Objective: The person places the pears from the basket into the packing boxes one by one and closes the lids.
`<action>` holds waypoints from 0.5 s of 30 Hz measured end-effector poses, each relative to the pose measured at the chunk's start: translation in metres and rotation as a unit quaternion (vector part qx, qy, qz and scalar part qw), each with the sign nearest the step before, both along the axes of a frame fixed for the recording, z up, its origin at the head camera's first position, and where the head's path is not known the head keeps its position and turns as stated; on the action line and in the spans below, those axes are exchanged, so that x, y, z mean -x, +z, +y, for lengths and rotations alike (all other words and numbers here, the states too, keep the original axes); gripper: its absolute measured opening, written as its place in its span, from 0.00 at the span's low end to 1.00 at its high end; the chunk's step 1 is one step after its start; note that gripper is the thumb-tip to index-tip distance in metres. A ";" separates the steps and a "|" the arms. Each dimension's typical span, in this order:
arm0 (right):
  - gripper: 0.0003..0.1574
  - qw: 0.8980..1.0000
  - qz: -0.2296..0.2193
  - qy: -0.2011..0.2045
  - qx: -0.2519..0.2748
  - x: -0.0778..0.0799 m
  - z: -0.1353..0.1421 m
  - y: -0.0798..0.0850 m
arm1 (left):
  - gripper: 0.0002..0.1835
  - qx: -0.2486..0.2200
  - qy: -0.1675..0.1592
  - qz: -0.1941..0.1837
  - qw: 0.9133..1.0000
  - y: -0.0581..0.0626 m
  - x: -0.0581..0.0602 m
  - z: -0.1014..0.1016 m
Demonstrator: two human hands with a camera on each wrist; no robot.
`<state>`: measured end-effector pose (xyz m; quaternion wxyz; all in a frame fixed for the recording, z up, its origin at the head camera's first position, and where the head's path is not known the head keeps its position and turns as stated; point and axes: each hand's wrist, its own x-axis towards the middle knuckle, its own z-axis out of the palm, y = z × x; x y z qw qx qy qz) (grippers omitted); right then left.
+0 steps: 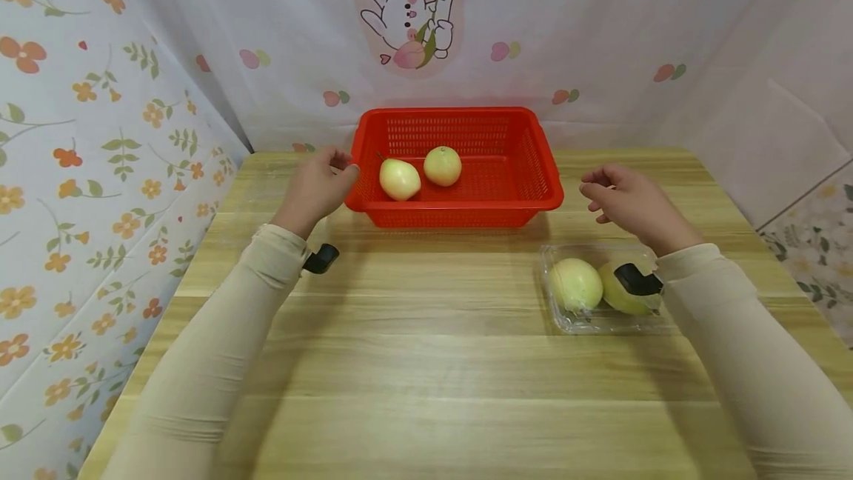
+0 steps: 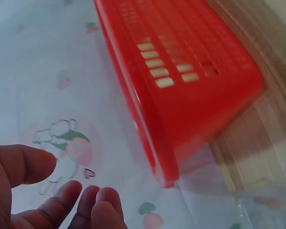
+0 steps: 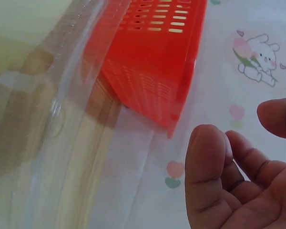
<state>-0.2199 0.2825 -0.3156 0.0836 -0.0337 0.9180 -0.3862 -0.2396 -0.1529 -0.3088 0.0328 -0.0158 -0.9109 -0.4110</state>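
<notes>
A red plastic basket (image 1: pixel 460 215) stands at the back of the wooden table. Inside it, on the left, lie a pale yellow pear (image 1: pixel 400 180) with a stem and a rounder yellow fruit (image 1: pixel 443 167). My left hand (image 1: pixel 318 190) hovers by the basket's left rim, fingers loosely bent, holding nothing; whether it touches the rim cannot be told. My right hand (image 1: pixel 629 198) hangs in the air right of the basket, also without anything between its loosely bent fingers. Below it, a clear plastic box (image 1: pixel 566 324) contains two yellow fruits (image 1: pixel 576 284), one partly hidden by the black wrist strap.
A second clear plastic piece (image 1: pixel 256 202), faint against the wood, lies at the table's back left, partly behind the left hand. A white printed curtain (image 1: pixel 286 87) hangs right behind the basket, and a flowered cloth (image 1: pixel 87 191) borders the left side.
</notes>
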 end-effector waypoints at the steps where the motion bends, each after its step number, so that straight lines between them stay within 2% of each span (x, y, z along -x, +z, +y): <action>1: 0.36 1.000 -0.001 0.000 0.004 0.002 -0.001 0.000 | 0.18 0.002 0.003 0.003 1.000 0.000 0.004 -0.001; 6: 0.37 1.000 -0.014 -0.007 0.025 0.016 -0.007 -0.001 | 0.17 0.026 0.013 0.005 1.000 -0.001 0.020 -0.004; 15: 0.36 0.999 -0.018 -0.019 0.032 0.042 -0.017 -0.005 | 0.20 0.075 0.002 -0.054 0.996 -0.003 0.040 -0.004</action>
